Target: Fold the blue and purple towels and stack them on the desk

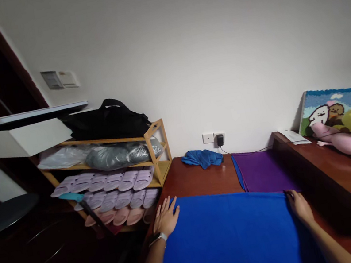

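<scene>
A blue cloth (pixel 233 234) lies spread out flat across the near part of the reddish-brown wooden table (pixel 194 182). My left hand (pixel 167 217), with a watch at its wrist, rests flat on the cloth's far left corner, fingers spread. At the far right corner, my right hand (pixel 298 204) has its fingers curled in on the cloth's edge, closed on it. Just beyond that corner lies a folded purple cloth (pixel 266 170), with a strip of blue showing along its left side. A crumpled blue cloth (pixel 203 158) sits near the wall.
On the left stands a wooden rack (pixel 157 152) with several slippers (pixel 129 179) and a black bag (pixel 110 122) on top. A charger (pixel 220 140) is plugged into the wall, its cord trailing right. Plush toys (pixel 349 143) lie on the raised surface at right.
</scene>
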`<act>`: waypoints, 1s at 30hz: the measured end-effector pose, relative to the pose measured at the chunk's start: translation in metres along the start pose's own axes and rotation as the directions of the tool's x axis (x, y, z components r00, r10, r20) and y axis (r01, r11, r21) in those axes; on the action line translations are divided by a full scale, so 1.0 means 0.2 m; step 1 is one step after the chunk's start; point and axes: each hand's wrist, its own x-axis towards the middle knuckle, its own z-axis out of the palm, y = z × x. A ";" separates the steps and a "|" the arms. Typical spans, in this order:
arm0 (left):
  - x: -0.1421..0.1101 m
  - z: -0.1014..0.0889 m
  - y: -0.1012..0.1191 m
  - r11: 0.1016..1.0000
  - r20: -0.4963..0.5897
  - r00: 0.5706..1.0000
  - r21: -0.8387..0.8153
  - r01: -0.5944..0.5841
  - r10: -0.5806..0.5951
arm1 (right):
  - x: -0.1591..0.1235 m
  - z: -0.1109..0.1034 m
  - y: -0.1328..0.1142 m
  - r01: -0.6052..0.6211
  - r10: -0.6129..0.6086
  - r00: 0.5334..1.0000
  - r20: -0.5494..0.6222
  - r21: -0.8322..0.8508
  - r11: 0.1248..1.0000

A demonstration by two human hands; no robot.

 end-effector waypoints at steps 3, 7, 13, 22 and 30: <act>0.00 -0.01 0.00 1.000 0.011 1.000 0.009 0.001 -0.001 | 0.03 -0.04 0.02 -0.051 0.052 0.993 0.107 -0.006 0.999; -0.01 -0.02 0.01 1.000 0.009 1.000 -0.002 -0.004 0.004 | 0.09 -0.10 0.02 -0.114 0.113 0.982 0.149 0.000 0.993; -0.01 -0.01 0.00 1.000 0.001 1.000 -0.025 -0.008 0.008 | -0.01 -0.07 -0.04 -0.070 0.049 0.993 -0.103 -0.207 0.976; -0.01 -0.01 0.01 1.000 0.040 0.999 0.012 0.002 -0.002 | -0.16 0.07 -0.12 0.200 -0.120 0.950 0.290 -0.264 0.944; -0.02 0.01 0.00 1.000 0.042 0.999 -0.009 -0.015 0.015 | -0.17 0.03 -0.22 0.120 -0.051 0.974 0.219 -0.316 0.941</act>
